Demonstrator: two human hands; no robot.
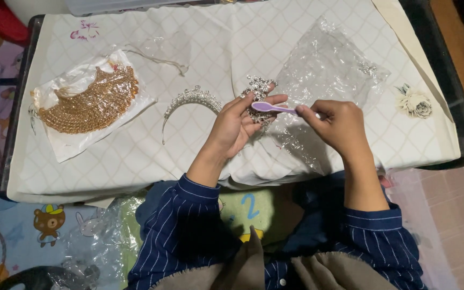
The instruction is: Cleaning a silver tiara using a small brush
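Observation:
My left hand (237,126) holds a silver jewelled ornament (259,88) over the table, fingers curled around it. My right hand (336,122) grips the handle of a small purple brush (272,107), whose head lies against the ornament by my left fingertips. A silver tiara (189,99) lies on the white cloth (135,156) just left of my left hand. Both sleeves are dark blue with thin white stripes.
A gold beaded necklace (89,99) rests on its opened plastic bag at the left. A crumpled clear plastic bag (328,70) lies behind my right hand. A fabric flower (415,103) sits near the right edge. More clear plastic (95,241) lies on the floor mat below.

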